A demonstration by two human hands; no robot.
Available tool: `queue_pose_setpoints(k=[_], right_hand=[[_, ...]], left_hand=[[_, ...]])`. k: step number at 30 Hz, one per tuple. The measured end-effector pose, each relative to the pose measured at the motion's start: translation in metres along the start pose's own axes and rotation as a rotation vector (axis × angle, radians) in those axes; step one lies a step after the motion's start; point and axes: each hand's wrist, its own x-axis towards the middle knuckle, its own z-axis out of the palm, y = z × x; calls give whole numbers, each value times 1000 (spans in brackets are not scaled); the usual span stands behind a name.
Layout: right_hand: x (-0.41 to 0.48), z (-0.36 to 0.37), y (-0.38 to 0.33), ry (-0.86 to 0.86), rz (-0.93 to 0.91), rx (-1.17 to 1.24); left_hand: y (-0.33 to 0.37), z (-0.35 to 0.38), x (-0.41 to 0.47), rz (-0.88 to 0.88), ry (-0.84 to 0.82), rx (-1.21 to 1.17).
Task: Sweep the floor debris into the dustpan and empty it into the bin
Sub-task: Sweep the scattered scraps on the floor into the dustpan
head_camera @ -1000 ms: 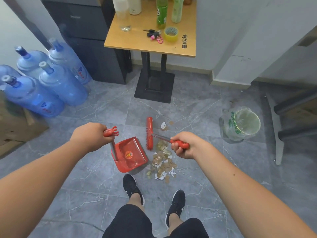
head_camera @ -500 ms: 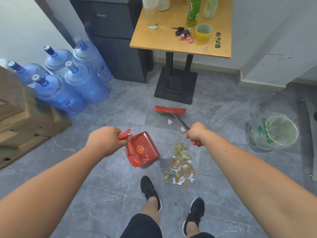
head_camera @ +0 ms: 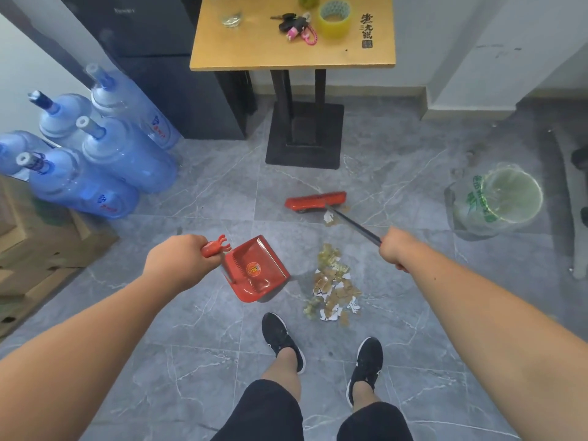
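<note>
A red dustpan [head_camera: 256, 270] rests on the grey floor, its mouth facing the debris; my left hand [head_camera: 176, 261] grips its upright handle. My right hand [head_camera: 399, 249] is closed on the dark shaft of a red-headed broom [head_camera: 316, 200], whose head lies on the floor beyond the debris. A pile of torn paper and cardboard scraps [head_camera: 332, 286] lies just right of the dustpan, in front of my shoes. Two or three stray scraps [head_camera: 329, 218] sit beside the broom head. The bin [head_camera: 506, 197], lined with a clear bag, stands at the right.
A wooden table [head_camera: 292, 49] on a black pedestal base [head_camera: 305, 135] stands straight ahead, with keys and tape on it. Several blue water jugs [head_camera: 105, 167] and wooden pallets [head_camera: 38, 243] fill the left. A chair frame [head_camera: 569, 198] is beside the bin.
The broom head has moved away from the dustpan and pile, out toward the table base, and turned crosswise. My right hand moved right and outward. The dustpan stayed in place.
</note>
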Motion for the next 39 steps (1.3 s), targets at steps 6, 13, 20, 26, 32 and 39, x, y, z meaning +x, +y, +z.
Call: queue_pose_setpoints(k=[6,13,20,26,32,39], right_hand=[[-13,-8,54,9,-7,-70],[-38,-4,114,-54,5,-38],[-67,21,162,-111,-50,-54],[-86,43,182,-161,-47,-38],[-107,69,184,-164,-26,29],[-148,124,183,-168,38,100]], left_hand=[[36,-3,-14,43,2,42],[79,7,-54,16,30,-3],[103,25,-111,-9,89,66],[103,42,-152,-7,85,109],[70,63,-177,11,82,159],[13,93,-201,28,62,125]])
